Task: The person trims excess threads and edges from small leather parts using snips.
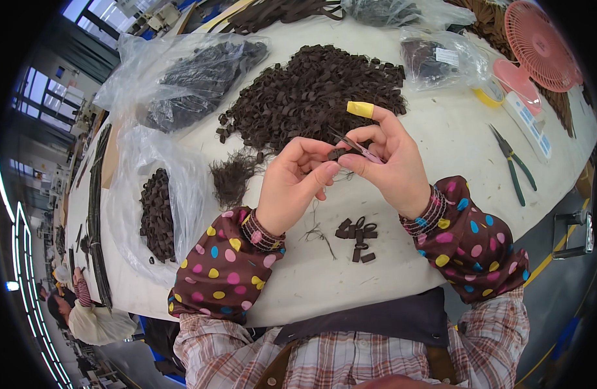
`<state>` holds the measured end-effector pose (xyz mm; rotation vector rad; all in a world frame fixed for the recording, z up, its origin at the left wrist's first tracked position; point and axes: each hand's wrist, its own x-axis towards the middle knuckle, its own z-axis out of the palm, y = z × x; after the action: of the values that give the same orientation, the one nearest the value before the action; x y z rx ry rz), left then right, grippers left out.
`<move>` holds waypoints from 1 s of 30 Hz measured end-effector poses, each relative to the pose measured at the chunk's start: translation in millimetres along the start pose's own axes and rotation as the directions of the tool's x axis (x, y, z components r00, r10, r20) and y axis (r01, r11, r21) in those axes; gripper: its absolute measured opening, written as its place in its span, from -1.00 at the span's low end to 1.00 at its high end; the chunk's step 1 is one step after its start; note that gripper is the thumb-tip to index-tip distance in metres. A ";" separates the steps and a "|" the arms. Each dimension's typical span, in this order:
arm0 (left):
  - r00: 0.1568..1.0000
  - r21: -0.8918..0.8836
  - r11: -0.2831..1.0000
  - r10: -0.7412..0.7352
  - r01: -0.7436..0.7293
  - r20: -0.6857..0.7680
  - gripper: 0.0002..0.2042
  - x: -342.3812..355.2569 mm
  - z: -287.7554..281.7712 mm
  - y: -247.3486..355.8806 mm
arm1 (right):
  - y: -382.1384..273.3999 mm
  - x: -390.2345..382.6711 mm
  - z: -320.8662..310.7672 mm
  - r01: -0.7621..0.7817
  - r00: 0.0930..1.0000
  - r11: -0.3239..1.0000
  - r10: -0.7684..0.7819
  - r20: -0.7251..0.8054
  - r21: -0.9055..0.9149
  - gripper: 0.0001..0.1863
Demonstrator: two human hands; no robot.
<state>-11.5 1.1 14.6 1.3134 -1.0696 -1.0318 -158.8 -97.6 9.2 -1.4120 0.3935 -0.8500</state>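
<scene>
My left hand [286, 186] pinches a small dark brown fabric loop [336, 154] between thumb and fingers. Close against it, my right hand [397, 170] grips a pair of small thread snips [371, 156] with a pink handle, their blades at the loop. Yellow tape [360, 109] wraps the tip of my raised right index finger. Just beyond both hands rises a large heap of brown loops [305, 91], many with loose threads. Nearer me lies a small group of loops [358, 231], beside some cut threads [319, 235]. A tangle of dark thread [231, 178] sits left of my left hand.
Clear plastic bags [194, 84] of dark pieces stand at the far left, and another bag [157, 214] holds loops. On the right are green-handled pliers [515, 165], a white power strip [530, 126], yellow tape roll [489, 96] and pink fan [541, 45]. Another person [94, 318] sits far left.
</scene>
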 end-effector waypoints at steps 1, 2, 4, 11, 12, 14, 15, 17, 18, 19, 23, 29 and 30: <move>1.000 0.000 1.000 -0.001 0.001 -0.003 -0.70 -0.7 -0.9 -0.9 | 1.3 -0.4 0.8 -0.012 1.000 1.000 0.012 0.004 0.008 -0.39; 0.999 0.040 0.999 0.036 -0.035 -0.034 -0.74 -1.7 -2.1 -1.1 | -0.3 0.3 -1.3 -0.013 1.000 1.000 0.013 0.006 0.009 -0.39; 0.995 0.081 0.994 0.073 -0.067 -0.063 -0.77 -3.2 -4.3 0.2 | -8.0 2.1 -8.8 0.112 0.992 0.914 -0.078 0.102 -0.389 -0.41; 0.977 0.520 0.836 0.215 -0.176 -0.016 -0.82 -4.4 -3.1 1.3 | -3.1 -0.1 -10.3 0.354 0.935 0.777 -0.274 0.226 -0.521 -0.41; 0.978 0.506 0.844 0.209 -0.179 -0.003 -0.79 -4.5 -4.0 -0.6 | -7.3 -1.0 -9.3 0.305 0.951 0.789 -0.226 0.210 -0.533 -0.43; 0.994 0.319 0.942 0.111 -0.099 -0.021 -0.73 -2.5 0.4 1.0 | -8.4 -1.4 -8.9 0.252 0.966 0.798 -0.176 0.189 -0.547 -0.45; 1.000 0.120 0.993 0.011 -0.008 -0.021 -0.66 -1.4 3.0 1.4 | -5.4 -1.0 -8.8 0.140 0.987 0.896 -0.095 0.126 -0.421 -0.48; 1.000 0.029 1.000 -0.010 0.009 0.022 -0.60 -2.8 6.8 1.6 | -3.3 0.1 -7.1 0.027 0.997 0.961 -0.007 0.076 -0.275 -0.50; 0.998 -0.063 0.998 -0.027 0.031 0.065 -0.53 -3.3 8.4 1.7 | -3.3 0.8 -5.5 -0.015 0.999 0.986 0.020 0.031 -0.164 -0.51; 0.996 -0.077 0.997 -0.017 0.024 0.091 -0.50 -2.6 9.3 -0.5 | -2.2 1.5 -4.0 -0.055 0.998 0.997 0.055 -0.012 -0.050 -0.52; 0.998 -0.124 0.992 0.016 -0.008 0.066 -0.57 1.4 10.3 -8.4 | 1.2 0.1 3.6 -0.113 0.992 0.993 0.115 -0.058 0.045 -0.55; 0.987 -0.147 0.987 0.046 -0.069 -0.157 -0.80 1.6 11.0 -11.3 | 6.0 -2.8 8.5 -0.060 0.988 0.991 0.077 -0.134 0.123 -0.55; 0.985 -0.136 0.989 0.030 -0.054 -0.171 -0.82 1.2 10.1 -10.9 | 5.0 -3.5 9.0 -0.059 0.987 0.992 0.075 -0.145 0.112 -0.55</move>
<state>-20.9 -2.3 3.5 1.2353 -0.8778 -0.9297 -153.4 -89.2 5.0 -1.2338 0.4989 -0.9112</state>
